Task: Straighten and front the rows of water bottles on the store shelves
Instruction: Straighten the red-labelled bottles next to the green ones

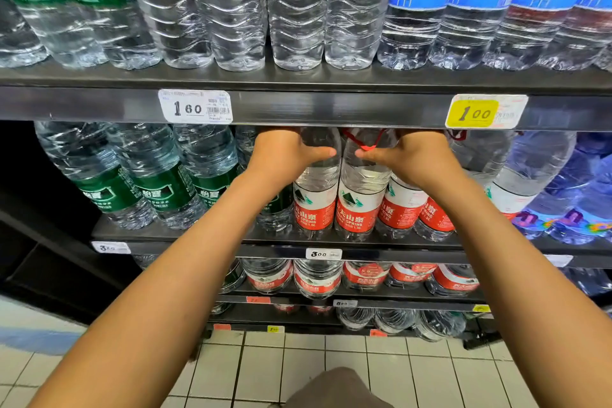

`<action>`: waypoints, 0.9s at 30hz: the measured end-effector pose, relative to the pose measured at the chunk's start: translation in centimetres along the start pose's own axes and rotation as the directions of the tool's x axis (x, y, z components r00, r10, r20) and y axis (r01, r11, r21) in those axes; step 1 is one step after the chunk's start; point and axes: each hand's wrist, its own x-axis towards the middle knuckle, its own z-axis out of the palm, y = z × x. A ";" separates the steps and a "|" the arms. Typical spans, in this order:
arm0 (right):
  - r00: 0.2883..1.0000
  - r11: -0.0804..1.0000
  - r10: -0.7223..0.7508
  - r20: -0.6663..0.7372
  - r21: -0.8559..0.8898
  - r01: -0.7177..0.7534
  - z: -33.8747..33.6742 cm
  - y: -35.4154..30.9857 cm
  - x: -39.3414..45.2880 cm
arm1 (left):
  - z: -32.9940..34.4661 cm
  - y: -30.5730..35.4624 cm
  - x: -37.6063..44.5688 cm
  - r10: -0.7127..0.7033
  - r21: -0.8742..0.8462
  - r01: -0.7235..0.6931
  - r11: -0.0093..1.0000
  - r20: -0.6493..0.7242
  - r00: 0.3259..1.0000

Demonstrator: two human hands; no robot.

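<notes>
- My left hand (284,156) grasps the upper body of one red-labelled bottle (316,189) on the second shelf (185,235). The thumb lies across the front of the bottle, pointing toward 3 o'clock. The other fingers wrap behind it and are hidden under the shelf edge above.
- My right hand (410,159) grasps the neighbouring red-labelled bottle (359,195), at 3 o'clock of the first. The thumb points toward 9 o'clock and sits just below a red carry loop (364,139) at that bottle's neck. The remaining fingers are out of sight behind the bottle.
- The two thumb tips are near each other but apart.
- Both held bottles stand side by side at the front edge of the second shelf, touching or nearly so; I cannot tell which.
- More red-labelled bottles (417,209) stand at 3 o'clock of my right hand, partly behind my wrist.
- Green-labelled bottles (155,189) fill the row at 9 o'clock of my left hand.
- On the shelf above, clear ribbed bottles (265,10) stand at 12 o'clock, with blue-labelled bottles (496,3) at 2 o'clock.
- A white price tag (195,107) reads 1.60; a yellow price tag (473,113) reads 1.00.
</notes>
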 end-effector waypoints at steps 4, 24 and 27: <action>0.998 0.996 0.031 0.062 0.075 -0.036 -0.3 0.4 0.3 | 0.6 0.5 -0.1 0.024 0.164 -0.019 0.986 -0.032 0.999; 0.998 0.996 -0.003 0.058 0.090 -0.002 -0.5 0.8 0.0 | -0.7 -0.3 0.0 -0.112 -0.167 0.146 0.975 0.197 0.974; 0.996 0.994 0.015 0.086 0.110 -0.025 -0.5 0.6 0.1 | -0.7 -0.4 -0.3 -0.072 -0.186 0.099 0.978 0.146 0.987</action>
